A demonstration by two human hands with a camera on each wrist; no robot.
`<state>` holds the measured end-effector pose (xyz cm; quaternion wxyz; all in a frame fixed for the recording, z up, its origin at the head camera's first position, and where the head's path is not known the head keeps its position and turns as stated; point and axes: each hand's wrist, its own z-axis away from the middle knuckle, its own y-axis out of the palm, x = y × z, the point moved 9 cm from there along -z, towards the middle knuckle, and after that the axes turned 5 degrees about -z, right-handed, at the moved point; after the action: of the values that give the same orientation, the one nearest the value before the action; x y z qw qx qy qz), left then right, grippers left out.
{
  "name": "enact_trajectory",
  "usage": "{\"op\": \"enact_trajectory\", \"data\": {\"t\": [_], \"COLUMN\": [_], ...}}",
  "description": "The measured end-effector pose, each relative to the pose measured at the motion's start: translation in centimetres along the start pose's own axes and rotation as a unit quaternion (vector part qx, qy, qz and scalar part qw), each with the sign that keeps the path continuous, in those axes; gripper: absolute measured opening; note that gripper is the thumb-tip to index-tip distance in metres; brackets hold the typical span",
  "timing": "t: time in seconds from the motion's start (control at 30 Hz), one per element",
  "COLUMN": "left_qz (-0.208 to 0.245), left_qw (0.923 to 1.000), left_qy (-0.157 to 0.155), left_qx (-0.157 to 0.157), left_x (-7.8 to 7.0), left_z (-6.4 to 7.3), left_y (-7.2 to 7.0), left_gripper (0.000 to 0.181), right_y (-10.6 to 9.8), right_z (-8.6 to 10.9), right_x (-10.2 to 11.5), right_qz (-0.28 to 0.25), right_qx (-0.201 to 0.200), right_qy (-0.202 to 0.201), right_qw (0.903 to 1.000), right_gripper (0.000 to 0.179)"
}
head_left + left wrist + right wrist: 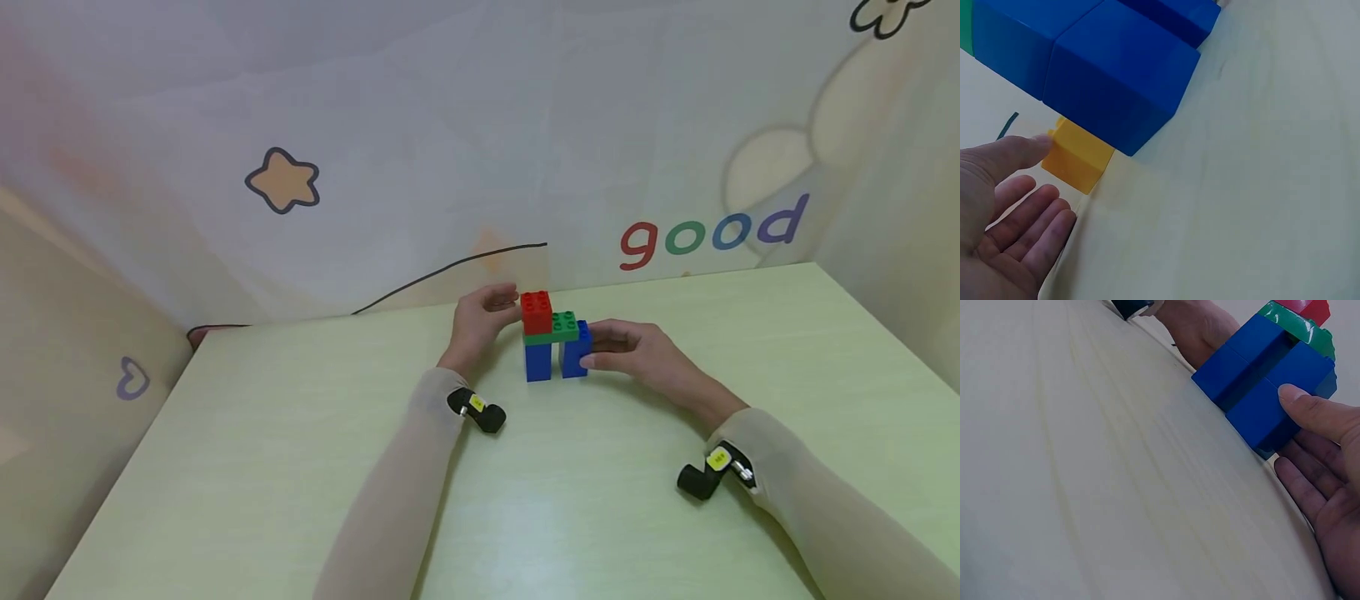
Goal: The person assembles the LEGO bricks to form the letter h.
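Observation:
A small toy-brick structure stands on the table (pixel 300 467): two blue brick columns, the left column (pixel 538 362) and the right column (pixel 573 358), with a flat green brick (pixel 564 327) across them. On the green one's left end sits a red brick (pixel 536 314). My right hand (pixel 637 354) holds the right blue column, thumb on its near face and fingers behind. Beside the structure's left side, my left hand (pixel 480 325) has its thumb and loosely bent fingers apart. In the left wrist view a yellow brick (pixel 1079 159) shows behind the blue ones, near the left thumb.
A printed cloth backdrop (pixel 420 150) with a star and the word "good" rises behind the table's far edge. Cloth also hangs at the left and right sides. Each wrist carries a small black camera, such as the left camera (pixel 480 410).

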<state>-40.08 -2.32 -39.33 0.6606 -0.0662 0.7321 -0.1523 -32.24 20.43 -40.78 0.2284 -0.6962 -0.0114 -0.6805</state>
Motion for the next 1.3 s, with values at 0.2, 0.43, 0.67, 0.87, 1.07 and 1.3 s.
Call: {"op": "enact_trajectory", "data": {"t": [0.2,0.43,0.67,0.87,1.07,1.3], "left_qz": [-0.001,-0.044,-0.062,-0.066,-0.056,-0.04], "left_qw": [1.0,0.999,0.9981,0.9977,0.9984,0.9992], "left_qy": [-0.001,0.0,0.0,0.01,0.01,0.003], "left_qx": [0.008,0.009,0.0,-0.004,0.003,0.008], "left_x": [0.38,0.45,0.51,0.41,0.24,-0.03], "left_z": [-0.09,-0.21,-0.28,-0.38,-0.18,0.32], "left_y": [0.31,0.7,0.77,0.71,0.59,0.27], "left_gripper": [0.042,0.041,0.034,0.031,0.03,0.031], "right_y": [0.13,0.16,0.08,0.06,-0.05,0.05], "right_z": [-0.03,-0.05,-0.14,-0.09,-0.07,-0.07], "right_x": [-0.02,0.03,-0.01,0.03,-0.06,0.03], "right_qz": [-0.003,-0.002,0.0,0.0,0.0,-0.005], "right_qx": [0.0,0.0,0.0,-0.001,-0.002,0.002], "right_qy": [0.003,0.005,0.001,0.002,0.005,0.002], "right_qw": [1.0,1.0,1.0,1.0,1.0,1.0], "right_gripper": [0.065,0.065,0.066,0.065,0.066,0.065]}}
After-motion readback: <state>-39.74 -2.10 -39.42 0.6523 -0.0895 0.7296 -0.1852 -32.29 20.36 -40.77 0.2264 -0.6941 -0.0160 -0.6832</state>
